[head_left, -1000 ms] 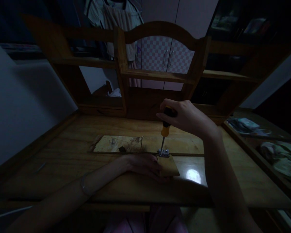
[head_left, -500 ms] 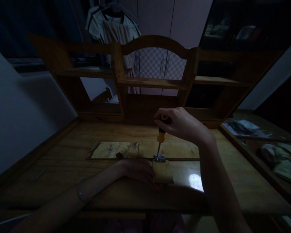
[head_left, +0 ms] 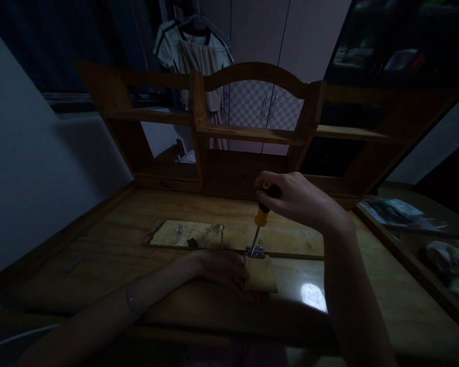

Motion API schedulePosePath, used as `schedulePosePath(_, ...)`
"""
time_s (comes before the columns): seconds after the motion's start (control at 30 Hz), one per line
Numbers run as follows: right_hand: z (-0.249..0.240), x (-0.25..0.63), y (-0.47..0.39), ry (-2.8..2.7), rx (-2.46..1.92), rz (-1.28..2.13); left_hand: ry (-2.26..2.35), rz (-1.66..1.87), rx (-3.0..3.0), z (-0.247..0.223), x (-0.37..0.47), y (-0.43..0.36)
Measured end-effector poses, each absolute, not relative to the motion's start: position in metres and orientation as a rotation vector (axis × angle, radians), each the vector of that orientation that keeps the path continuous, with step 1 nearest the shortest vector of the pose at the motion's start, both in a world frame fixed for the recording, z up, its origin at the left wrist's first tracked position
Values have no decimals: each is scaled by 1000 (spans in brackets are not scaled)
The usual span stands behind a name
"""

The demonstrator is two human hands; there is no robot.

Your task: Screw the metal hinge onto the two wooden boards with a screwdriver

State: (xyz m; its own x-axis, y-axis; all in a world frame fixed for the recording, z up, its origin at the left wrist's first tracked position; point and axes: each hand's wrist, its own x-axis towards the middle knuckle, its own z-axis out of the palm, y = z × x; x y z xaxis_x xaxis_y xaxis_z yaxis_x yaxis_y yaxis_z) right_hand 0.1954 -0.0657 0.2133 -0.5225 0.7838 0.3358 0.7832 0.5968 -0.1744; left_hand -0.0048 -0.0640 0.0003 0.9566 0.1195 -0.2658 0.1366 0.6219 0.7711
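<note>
Midway, the right hand [head_left: 296, 200] clasps a screwdriver [head_left: 260, 214] driving into the hinge [head_left: 256, 251]; left hand [head_left: 224, 268] presses the small board [head_left: 260, 275] flat; next, steady turning

A screwdriver with a black-and-orange handle and a thin steel shaft [head_left: 260, 216] stands nearly upright, its top leaning slightly right, tip down on a small silver metal hinge [head_left: 256, 251]. The hinge lies flat across the seam between a long pale wooden board [head_left: 290, 239] and a small tan wooden block [head_left: 260, 274] — the block sits just in front of the board, both flat.
</note>
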Motion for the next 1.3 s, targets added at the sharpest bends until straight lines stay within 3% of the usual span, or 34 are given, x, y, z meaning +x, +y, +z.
schedulePosePath(0.13, 213, 195, -68, -2408, -1399, -169, 326, -3, 903, 0, -6, -64)
schedulePosePath(0.5, 210, 198, -66, -2494, -1145, -86, 354, 43, 917, 2, -8, -68)
schedulePosePath(0.83, 204, 192, -60, -2426, -1229, -187, 374, 47, 895, 5, -6, -70)
schedulePosePath(1.1, 211, 202, -62, -2506, -1172, -33, 402, 63, 891, 9, -6, -71)
schedulePosePath(1.3, 207, 189, -66, -2455, -1197, -166, 374, 55, 887, 2, -6, -70)
